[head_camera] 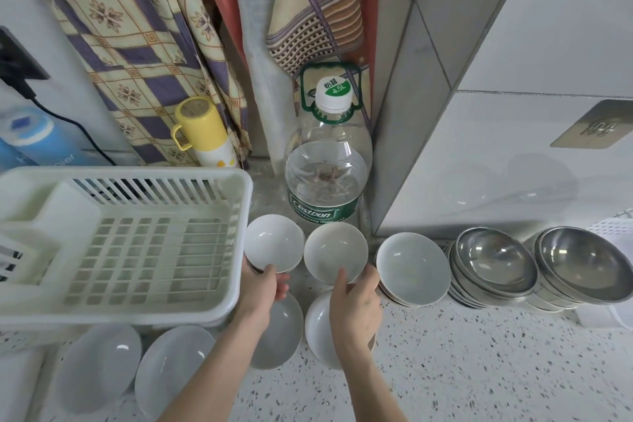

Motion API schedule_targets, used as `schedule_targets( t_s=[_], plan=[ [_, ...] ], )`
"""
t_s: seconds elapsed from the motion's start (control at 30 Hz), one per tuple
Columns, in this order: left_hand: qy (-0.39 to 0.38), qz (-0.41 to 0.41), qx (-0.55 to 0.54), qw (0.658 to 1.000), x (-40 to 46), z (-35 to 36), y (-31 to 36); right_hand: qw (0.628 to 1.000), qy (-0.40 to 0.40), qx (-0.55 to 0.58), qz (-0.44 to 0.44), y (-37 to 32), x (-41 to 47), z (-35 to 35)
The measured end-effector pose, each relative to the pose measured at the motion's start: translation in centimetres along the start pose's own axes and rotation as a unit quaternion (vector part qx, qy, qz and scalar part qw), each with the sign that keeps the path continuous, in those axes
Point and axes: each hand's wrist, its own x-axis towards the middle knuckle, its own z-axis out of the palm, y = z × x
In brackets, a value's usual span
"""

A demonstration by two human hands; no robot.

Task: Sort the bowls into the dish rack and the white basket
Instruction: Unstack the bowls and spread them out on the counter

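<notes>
My left hand (pixel 262 288) holds a white ceramic bowl (pixel 274 241) by its near rim, right beside the cream dish rack (pixel 219 298). My right hand (pixel 356 305) holds a second white bowl (pixel 334 252) the same way, thumb on the rim. Both bowls are lifted above the counter. Below them lie two more white bowls, one (pixel 284 332) under the left wrist and one (pixel 317 325) under the right hand. A short stack of white bowls (pixel 414 267) sits to the right, then two stacks of steel bowls (pixel 493 260) (pixel 582 262). Two white bowls (pixel 99 363) (pixel 171 367) lie near the rack's front. A white basket (pixel 613 229) peeks in at the far right edge.
A large water bottle (pixel 327 161) stands just behind the held bowls. A yellow-capped flask (pixel 202 130) stands behind the rack, in front of hanging patterned cloth. A tiled wall rises on the right. The speckled counter (pixel 479 370) stretches across the near right.
</notes>
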Motion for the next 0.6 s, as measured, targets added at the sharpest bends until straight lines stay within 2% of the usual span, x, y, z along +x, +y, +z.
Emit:
schedule_targets(
  t_s=[0.27,0.6],
  plan=[
    [0.013,0.011,-0.038,0.999,-0.5,0.1,-0.2,0.985,0.05,0.159,0.032,-0.3,-0.6,0.8],
    [-0.009,0.018,-0.113,0.993,-0.9,-0.1,-0.5,0.965,0.026,0.255,0.047,0.5,-1.7,0.4]
  ],
)
